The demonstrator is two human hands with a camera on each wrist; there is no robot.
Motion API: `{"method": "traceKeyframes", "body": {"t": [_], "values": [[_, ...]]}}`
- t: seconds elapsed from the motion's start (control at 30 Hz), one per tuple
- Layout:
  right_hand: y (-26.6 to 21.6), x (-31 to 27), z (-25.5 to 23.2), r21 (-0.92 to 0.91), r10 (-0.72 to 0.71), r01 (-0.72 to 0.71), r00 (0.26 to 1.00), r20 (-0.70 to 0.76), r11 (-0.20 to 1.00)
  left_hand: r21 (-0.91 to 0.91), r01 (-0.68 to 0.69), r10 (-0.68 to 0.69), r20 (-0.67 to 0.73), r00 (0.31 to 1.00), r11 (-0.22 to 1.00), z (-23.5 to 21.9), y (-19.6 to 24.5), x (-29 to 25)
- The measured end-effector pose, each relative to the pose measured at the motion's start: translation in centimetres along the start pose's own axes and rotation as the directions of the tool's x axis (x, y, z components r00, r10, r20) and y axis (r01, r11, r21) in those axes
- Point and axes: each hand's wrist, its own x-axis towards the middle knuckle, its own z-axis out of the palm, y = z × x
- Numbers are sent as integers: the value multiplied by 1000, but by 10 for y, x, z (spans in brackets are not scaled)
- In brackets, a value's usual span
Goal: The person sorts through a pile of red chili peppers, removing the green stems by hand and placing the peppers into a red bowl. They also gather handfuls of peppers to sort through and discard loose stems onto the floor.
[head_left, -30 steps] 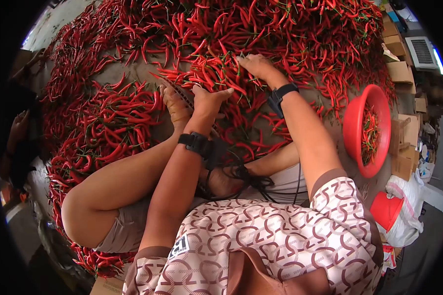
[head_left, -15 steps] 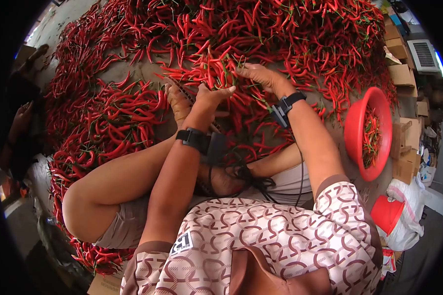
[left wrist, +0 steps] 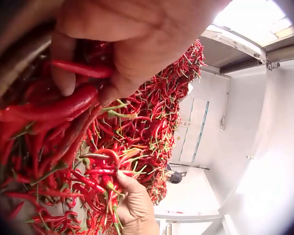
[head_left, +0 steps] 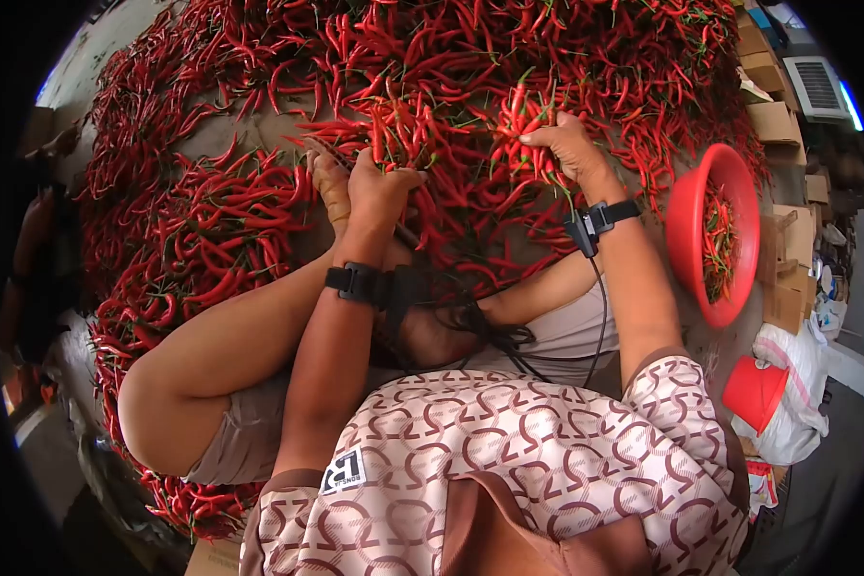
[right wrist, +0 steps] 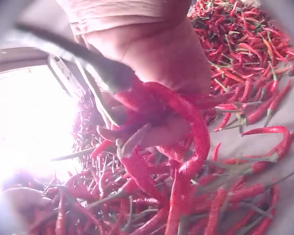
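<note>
In the head view my left hand point(head_left: 379, 192) grips a bunch of red chili peppers point(head_left: 394, 134) beside my bare foot point(head_left: 331, 192). The left wrist view has its fingers point(left wrist: 63, 73) curled round several peppers point(left wrist: 63, 105). To the right, and apart from it, my right hand point(head_left: 574, 149) holds another handful of red chili peppers point(head_left: 523, 125), thumb on top and green stems sticking out. From the right wrist, a curved pepper point(right wrist: 198, 132) hangs out of that hand point(right wrist: 152, 54). Loose peppers lie below both hands.
A large heap of red chilies point(head_left: 432, 48) spreads across the far side, with a smaller pile point(head_left: 221, 230) by my left knee. On the right stand a tilted red basin point(head_left: 682, 240) with peppers inside, a red bucket point(head_left: 754, 394) and cardboard boxes point(head_left: 778, 130). Black cables point(head_left: 490, 331) lie across my lap.
My right hand has drawn away from the left, to the right, and now holds a bunch of chilies. The left hand has shifted slightly left, with peppers in its grip.
</note>
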Motion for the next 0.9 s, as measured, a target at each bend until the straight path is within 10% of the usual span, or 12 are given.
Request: {"method": "traceKeyframes", "body": {"t": [0.37,0.53,0.63,0.9], "values": [[31,18,16,184,-1,-11,998,62,983,112,62,-62,-3,998,992,14,0,7],[51,59,24,-452,-9,-4,1000,-26,892,168,88,-88,-8,996,982,21,1,10],[51,65,37,-515,26,-28,1000,-12,857,195,65,-70,20,997,979,28,-7,15],[22,43,75,-285,181,-134,973,145,949,-79,25,-18,78,997,997,34,-23,15]]}}
